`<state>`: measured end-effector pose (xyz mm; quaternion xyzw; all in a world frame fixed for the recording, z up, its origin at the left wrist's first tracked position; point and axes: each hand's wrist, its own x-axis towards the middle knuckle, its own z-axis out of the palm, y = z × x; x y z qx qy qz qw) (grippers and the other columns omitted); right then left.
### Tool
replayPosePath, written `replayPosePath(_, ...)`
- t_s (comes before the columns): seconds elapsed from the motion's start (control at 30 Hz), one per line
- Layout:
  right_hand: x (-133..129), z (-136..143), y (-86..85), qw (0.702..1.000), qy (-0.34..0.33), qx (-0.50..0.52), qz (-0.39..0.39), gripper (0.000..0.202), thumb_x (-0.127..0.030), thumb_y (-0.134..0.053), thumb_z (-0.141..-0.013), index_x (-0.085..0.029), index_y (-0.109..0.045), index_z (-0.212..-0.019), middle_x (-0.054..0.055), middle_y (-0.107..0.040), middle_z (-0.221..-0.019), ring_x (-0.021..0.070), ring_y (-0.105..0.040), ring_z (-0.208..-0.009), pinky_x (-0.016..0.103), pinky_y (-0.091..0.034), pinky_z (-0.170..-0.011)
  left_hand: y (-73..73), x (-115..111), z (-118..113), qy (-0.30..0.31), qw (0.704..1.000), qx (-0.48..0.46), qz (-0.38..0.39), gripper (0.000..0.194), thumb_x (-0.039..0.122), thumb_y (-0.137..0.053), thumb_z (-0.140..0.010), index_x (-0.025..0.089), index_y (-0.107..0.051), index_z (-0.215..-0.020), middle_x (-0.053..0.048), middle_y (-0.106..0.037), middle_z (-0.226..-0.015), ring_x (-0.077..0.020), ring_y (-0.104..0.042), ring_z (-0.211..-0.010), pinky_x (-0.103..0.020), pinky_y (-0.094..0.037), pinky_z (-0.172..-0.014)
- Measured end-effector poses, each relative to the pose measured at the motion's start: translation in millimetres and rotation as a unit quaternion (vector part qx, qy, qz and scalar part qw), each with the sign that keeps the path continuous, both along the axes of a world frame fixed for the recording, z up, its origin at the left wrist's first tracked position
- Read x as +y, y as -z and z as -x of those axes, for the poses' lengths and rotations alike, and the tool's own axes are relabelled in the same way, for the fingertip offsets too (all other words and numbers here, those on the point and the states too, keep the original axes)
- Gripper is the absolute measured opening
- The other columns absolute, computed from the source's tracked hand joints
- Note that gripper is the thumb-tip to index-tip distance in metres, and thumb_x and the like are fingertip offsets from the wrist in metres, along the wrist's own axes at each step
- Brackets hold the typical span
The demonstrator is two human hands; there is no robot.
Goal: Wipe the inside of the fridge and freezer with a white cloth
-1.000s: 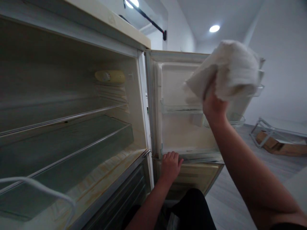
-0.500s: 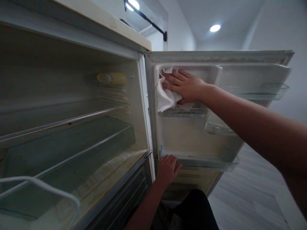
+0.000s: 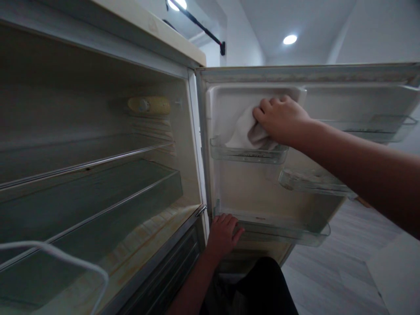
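My right hand (image 3: 282,119) has its fingers curled on a white cloth (image 3: 244,131) against the inner panel of an open refrigerator door (image 3: 249,183). The cloth hangs bunched from the fingers down to the small clear door shelf (image 3: 249,154). My left hand (image 3: 225,232) rests at the hinge-side end of the lower door shelf (image 3: 278,232), fingers laid out and thumb apart, with nothing seen in it.
Left of the door is the refrigerator's interior, with a glass shelf (image 3: 98,164), a clear drawer (image 3: 147,188) and a yellowed light housing (image 3: 149,105). A white cable (image 3: 65,260) crosses the lower left. More door shelves (image 3: 311,180) stick out under my right forearm.
My right hand has slid right across the door panel, its fingers going from spread flat to curled on the cloth. The door appears swung slightly wider. My left hand stays on the lower shelf.
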<state>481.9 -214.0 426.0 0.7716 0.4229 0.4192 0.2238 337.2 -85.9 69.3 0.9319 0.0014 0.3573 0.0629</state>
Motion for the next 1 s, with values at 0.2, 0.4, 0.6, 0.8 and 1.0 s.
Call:
replayPosePath(0.2, 19.7, -11.7, 0.5, 0.996, -0.077, 0.017, 0.046, 0.031, -0.024, -0.043, -0.106, -0.007, -0.058, -0.127, 0.020, -0.058, -0.129, 0.0331, -0.058, -0.119, 0.042, -0.046, -0.095, 3.0, -3.5, -3.4, -0.001, 1.000, -0.005, 0.001, 0.021, 0.037, -0.072, -0.093, 0.022, -0.059, -0.100, -0.002, -0.068, -0.095, -0.0247, -0.061, -0.092, -0.040, -0.039, -0.082)
replayPosePath(0.4, 61.3, -1.7, 0.5, 0.981, -0.176, -0.020, 0.075, 0.039, -0.032, -0.049, -0.103, -0.008, -0.052, -0.134, 0.019, -0.050, -0.137, 0.0345, -0.050, -0.126, 0.041, -0.046, -0.098, 5.4, -4.1, -7.5, 0.001, 1.000, -0.008, 0.004, 0.019, 0.037, -0.070, -0.095, 0.022, -0.059, -0.099, -0.002, -0.068, -0.096, -0.0248, -0.060, -0.092, -0.041, -0.038, -0.081)
replayPosePath(0.6, 81.6, 4.4, 1.1, 0.978, -0.177, 0.011, 0.112, 0.037, -0.025, -0.054, -0.099, -0.004, -0.060, -0.128, 0.020, -0.054, -0.132, 0.0316, -0.054, -0.120, 0.039, -0.048, -0.098, 3.4, -4.5, -6.1, 0.002, 1.000, -0.007, 0.007, 0.019, 0.037, -0.071, -0.095, 0.023, -0.059, -0.099, -0.002, -0.068, -0.097, -0.0249, -0.060, -0.094, -0.041, -0.038, -0.083)
replayPosePath(0.8, 72.6, 11.2, 4.9, 0.973, -0.126, 0.102, 0.167, 0.033, -0.020, -0.044, -0.105, -0.007, -0.067, -0.126, 0.018, -0.065, -0.126, 0.0259, -0.064, -0.111, 0.036, -0.050, -0.091, 3.0, -3.8, -4.5, -0.003, 1.000, -0.005, -0.002, 0.020, 0.038, -0.071, -0.094, 0.022, -0.059, -0.098, -0.003, -0.068, -0.096, -0.0253, -0.061, -0.093, -0.041, -0.039, -0.082)
replayPosePath(1.0, 39.5, -0.8, 4.9, 0.974, -0.069, 0.167, 0.138, 0.025, -0.021, -0.055, -0.103, -0.011, -0.074, -0.114, 0.017, -0.073, -0.113, 0.0261, -0.069, -0.109, 0.036, -0.049, -0.091, 3.7, 0.2, -4.1, 0.003, 1.000, -0.014, -0.003, 0.021, 0.039, -0.070, -0.095, 0.022, -0.059, -0.099, -0.002, -0.067, -0.094, -0.0248, -0.060, -0.092, -0.041, -0.041, -0.083)
